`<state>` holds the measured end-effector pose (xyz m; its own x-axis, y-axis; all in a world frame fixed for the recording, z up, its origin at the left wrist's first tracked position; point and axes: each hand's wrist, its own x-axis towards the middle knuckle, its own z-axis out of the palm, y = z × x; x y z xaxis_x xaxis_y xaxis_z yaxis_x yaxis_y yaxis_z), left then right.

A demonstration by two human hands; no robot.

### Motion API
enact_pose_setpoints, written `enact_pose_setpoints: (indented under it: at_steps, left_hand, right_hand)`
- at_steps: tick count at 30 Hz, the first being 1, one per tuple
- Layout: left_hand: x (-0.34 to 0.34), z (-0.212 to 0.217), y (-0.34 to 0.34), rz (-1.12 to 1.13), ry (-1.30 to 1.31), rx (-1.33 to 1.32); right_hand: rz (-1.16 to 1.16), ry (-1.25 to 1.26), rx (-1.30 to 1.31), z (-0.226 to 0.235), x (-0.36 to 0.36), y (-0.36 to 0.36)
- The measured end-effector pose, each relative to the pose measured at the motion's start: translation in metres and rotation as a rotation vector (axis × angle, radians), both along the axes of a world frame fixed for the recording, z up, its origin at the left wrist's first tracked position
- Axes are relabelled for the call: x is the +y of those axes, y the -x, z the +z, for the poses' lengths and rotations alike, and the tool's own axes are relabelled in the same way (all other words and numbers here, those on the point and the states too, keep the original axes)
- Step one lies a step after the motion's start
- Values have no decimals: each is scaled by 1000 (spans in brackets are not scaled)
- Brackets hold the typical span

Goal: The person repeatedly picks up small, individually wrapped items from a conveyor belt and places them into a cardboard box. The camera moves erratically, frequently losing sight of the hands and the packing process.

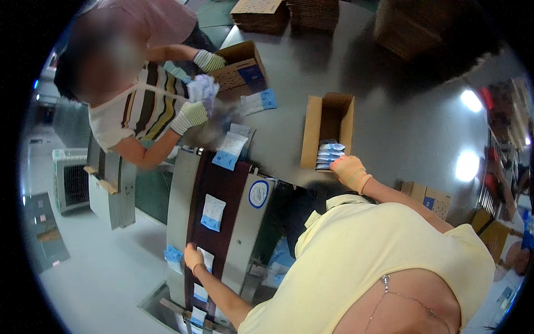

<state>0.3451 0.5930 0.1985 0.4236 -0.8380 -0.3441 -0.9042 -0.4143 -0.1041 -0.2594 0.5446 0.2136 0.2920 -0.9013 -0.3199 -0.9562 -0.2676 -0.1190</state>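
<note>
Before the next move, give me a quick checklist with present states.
1. Open carton holds packets: ok, at its near end.
2. Room in that carton: ok, beyond those packets.
3. Right grip at the carton's near end: ok.
4. Left grip holding the belt packet beside it: cannot tell.
5. Conveyor's left edge free of packets: not ok, a blue-and-white packet is there.
6. Co-worker's gloved hands away from both grips: ok.
</note>
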Motion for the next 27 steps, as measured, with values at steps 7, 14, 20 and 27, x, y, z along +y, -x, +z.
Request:
enact_pose_setpoints:
  at_steps: [7, 14, 20, 27]
  left_hand:
    - [-7, 2, 36, 78, -294, -171]
    - [-62, -15, 45, -162, 23, 370]
    - [-167, -17, 99, -110, 382, 948]
    - [-317, -61, 221, -334, 47, 665]
  right_hand:
    - [-5, -76, -3, 13, -6, 2]
    - [-59, -18, -36, 0, 0, 3]
    - [-77, -9, -57, 4, 0, 4]
    - [-36, 22, -76, -4, 1, 3]
